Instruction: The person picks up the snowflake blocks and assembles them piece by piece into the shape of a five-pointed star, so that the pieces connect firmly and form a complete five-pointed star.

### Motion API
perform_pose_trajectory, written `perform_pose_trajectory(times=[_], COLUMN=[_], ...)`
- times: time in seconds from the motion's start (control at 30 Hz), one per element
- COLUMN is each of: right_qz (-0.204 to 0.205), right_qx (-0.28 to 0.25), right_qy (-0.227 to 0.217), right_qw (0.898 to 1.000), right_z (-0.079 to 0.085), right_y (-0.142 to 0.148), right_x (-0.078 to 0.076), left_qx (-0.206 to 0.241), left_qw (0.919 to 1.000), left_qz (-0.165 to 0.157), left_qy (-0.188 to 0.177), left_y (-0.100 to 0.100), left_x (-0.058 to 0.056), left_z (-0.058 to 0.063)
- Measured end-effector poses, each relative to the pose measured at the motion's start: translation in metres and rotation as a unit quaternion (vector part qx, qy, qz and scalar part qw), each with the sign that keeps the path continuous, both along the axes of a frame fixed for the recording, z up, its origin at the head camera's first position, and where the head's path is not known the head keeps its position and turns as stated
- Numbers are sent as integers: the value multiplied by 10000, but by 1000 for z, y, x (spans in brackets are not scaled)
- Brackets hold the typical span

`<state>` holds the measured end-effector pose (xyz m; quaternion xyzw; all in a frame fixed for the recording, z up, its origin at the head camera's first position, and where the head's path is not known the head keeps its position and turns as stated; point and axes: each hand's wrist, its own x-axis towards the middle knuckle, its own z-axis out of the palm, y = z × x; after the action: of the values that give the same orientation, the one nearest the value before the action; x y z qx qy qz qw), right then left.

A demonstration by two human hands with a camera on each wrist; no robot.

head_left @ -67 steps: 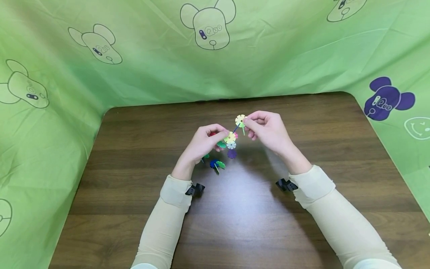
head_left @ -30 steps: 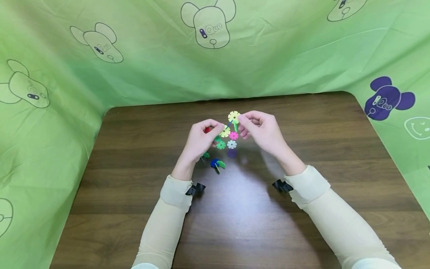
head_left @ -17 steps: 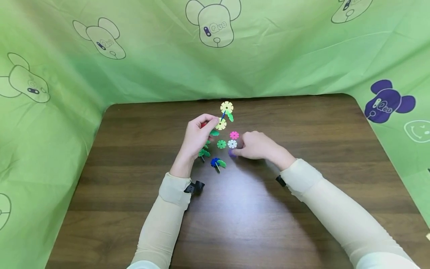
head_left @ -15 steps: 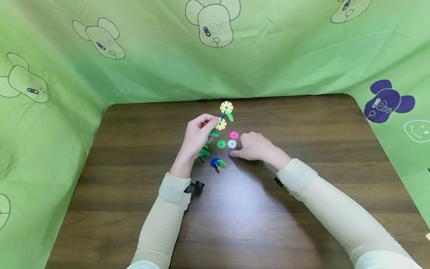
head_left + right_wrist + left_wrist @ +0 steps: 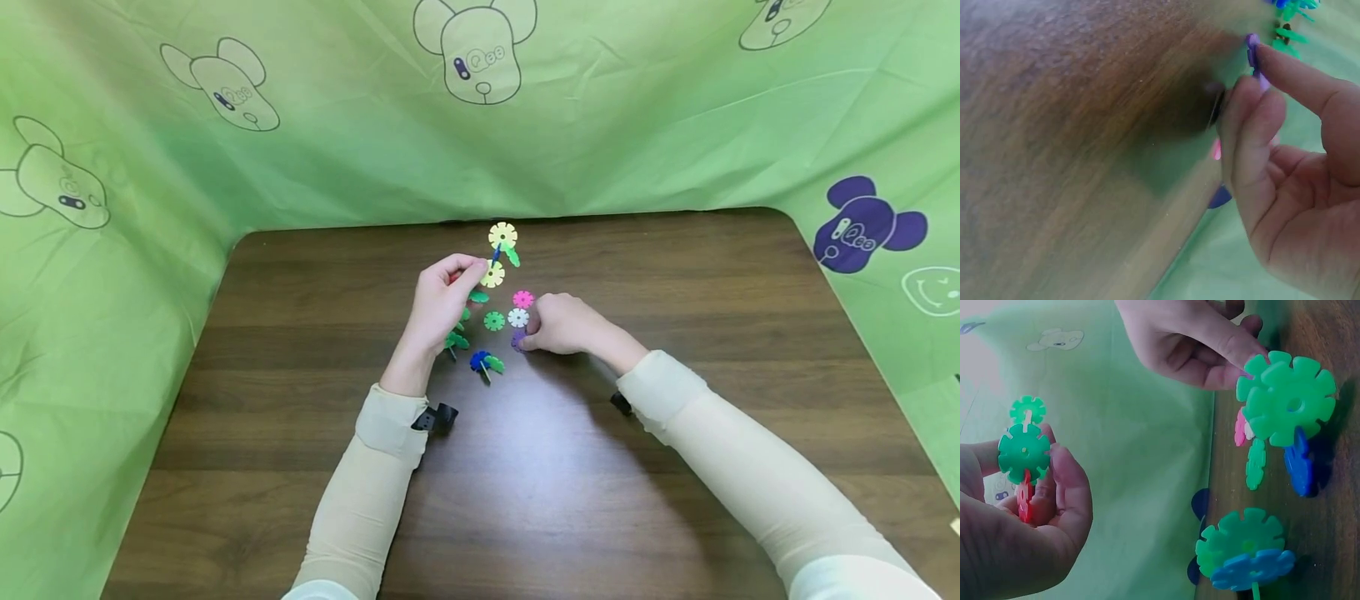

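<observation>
My left hand (image 5: 438, 304) holds a joined chain of notched plastic flower discs. A yellow disc (image 5: 502, 236) tops it, with a blue disc (image 5: 496, 255) edge-on below and a light green disc (image 5: 512, 256) beside. A second yellow disc (image 5: 492, 274) sits by the fingertips; a red disc (image 5: 1024, 500) and green disc (image 5: 1024, 453) show in the left wrist view. My right hand (image 5: 570, 323) pinches a purple disc (image 5: 1252, 53) between thumb and fingers, low over the table. Close by lie a pink disc (image 5: 523, 299), a white disc (image 5: 518, 317) and a green disc (image 5: 494, 321).
Nearer me on the wooden table (image 5: 540, 467) stands a small joined piece of blue and green discs (image 5: 481, 361). Another joined green piece (image 5: 455, 340) stands beside the left wrist. Green printed cloth (image 5: 345, 150) hangs around the table's back and sides.
My right hand has let go of the chain's upper end and come down to the purple disc, which it now pinches. My left hand has moved slightly away and left, still holding the chain.
</observation>
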<state>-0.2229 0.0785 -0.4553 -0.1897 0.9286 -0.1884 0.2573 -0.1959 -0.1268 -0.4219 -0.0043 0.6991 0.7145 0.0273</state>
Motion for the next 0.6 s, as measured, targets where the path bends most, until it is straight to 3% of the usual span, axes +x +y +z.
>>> perform_pose_trajectory(times=[0.17, 0.3, 0.4, 0.53, 0.6], right_qz=[-385, -885, -1371, -1902, -2015], right_qx=[-1111, -2301, -3218, -4365, -4761], right_qy=[-145, -55, 91, 339, 453], right_qw=[9930, 9691, 9368, 8787, 8548], right_z=[2, 10, 19, 32, 36], right_y=[10, 20, 23, 24, 23], right_x=[2, 4, 6, 11, 14], left_qx=[99, 151, 196, 209, 209], left_qw=[9999, 9998, 9997, 9997, 9997], left_qz=[109, 120, 119, 105, 111], left_qy=[-1, 36, 49, 12, 1], left_y=[2, 3, 3, 2, 2], left_x=[-1, -1, -2, -2, -2], left_z=[-1, -1, -1, -1, -1])
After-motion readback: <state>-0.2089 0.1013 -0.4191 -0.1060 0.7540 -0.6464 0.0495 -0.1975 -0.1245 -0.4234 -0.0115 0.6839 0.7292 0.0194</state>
